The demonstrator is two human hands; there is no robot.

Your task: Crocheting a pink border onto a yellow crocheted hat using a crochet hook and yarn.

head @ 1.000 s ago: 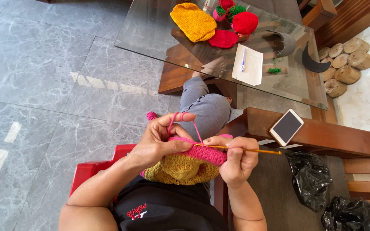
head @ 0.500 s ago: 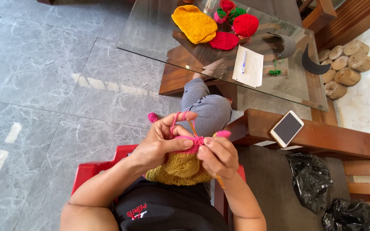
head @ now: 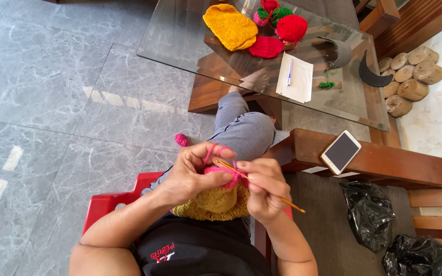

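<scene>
Head view: left hand (head: 193,176) pinching pink-and-yellow crochet piece (head: 220,197) over lap, pink yarn (head: 212,152) looped round raised fingers. Right hand (head: 264,190) closed round golden crochet hook (head: 262,186), tip at pink edge. Small pink yarn ball (head: 182,139) on floor, far left of knee. Glass tabletop (head: 180,46) farther off, finished pieces there. Risk: loop slipping off hook if yarn tension slackens; ball rolling off, tugging strand.

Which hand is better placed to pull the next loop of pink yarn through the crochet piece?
The right hand, probably: it already holds the thin golden crochet hook, whose tip sits at the pink and mustard-yellow crochet piece. The left hand grips that piece, with pink yarn over its fingers.
</scene>
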